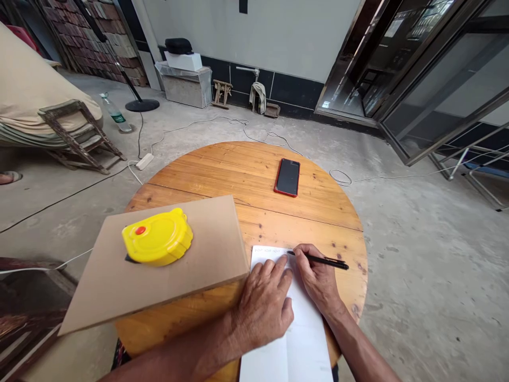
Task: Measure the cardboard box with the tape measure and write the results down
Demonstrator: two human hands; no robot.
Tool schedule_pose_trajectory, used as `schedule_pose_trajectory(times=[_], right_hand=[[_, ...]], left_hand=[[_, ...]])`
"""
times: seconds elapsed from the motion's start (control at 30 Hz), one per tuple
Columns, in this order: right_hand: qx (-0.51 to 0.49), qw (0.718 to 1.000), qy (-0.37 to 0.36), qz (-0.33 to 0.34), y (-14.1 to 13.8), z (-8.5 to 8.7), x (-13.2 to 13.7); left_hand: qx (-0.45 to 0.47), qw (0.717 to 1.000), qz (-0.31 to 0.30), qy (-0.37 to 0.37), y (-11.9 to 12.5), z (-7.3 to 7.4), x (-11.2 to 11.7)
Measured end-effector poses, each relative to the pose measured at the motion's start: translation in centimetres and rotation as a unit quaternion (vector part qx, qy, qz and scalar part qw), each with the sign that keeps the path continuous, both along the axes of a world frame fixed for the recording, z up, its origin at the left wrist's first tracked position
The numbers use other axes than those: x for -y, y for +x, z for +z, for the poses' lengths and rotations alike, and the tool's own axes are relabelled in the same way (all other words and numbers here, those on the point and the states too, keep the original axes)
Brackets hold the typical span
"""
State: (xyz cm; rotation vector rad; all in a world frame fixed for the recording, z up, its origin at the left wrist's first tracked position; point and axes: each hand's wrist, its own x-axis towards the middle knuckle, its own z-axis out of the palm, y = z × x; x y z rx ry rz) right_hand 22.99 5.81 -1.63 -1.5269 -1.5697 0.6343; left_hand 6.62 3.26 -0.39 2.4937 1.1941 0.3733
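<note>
A white sheet of paper (306,329) lies on the round wooden table (222,170), with a faint line of handwriting along its top edge. My left hand (270,297) rests flat on the paper, fingers stretched toward the writing. Pinched in my right hand (318,276) is a black pen (328,261), its tip touching or close to the sheet near the end of that line. To the left, a yellow tape measure (159,236) with a red button sits on a brown cardboard piece (210,228), which overhangs the table's left side.
A phone in a red case (287,178) lies toward the table's far side. Cables and a power strip (145,161) run across the concrete floor. At the left stand a wooden folding chair (81,138) and a water bottle (115,112); a glass door (445,79) is at the right.
</note>
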Motion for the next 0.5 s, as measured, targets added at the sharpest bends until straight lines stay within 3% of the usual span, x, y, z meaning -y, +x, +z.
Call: schedule_pose_trajectory(times=[0.5], right_hand=[[0.02,1.0,0.004,-0.003,-0.04,-0.17,0.08]], left_hand=[[0.0,1.0,0.001,0.006,-0.04,-0.07,0.06]])
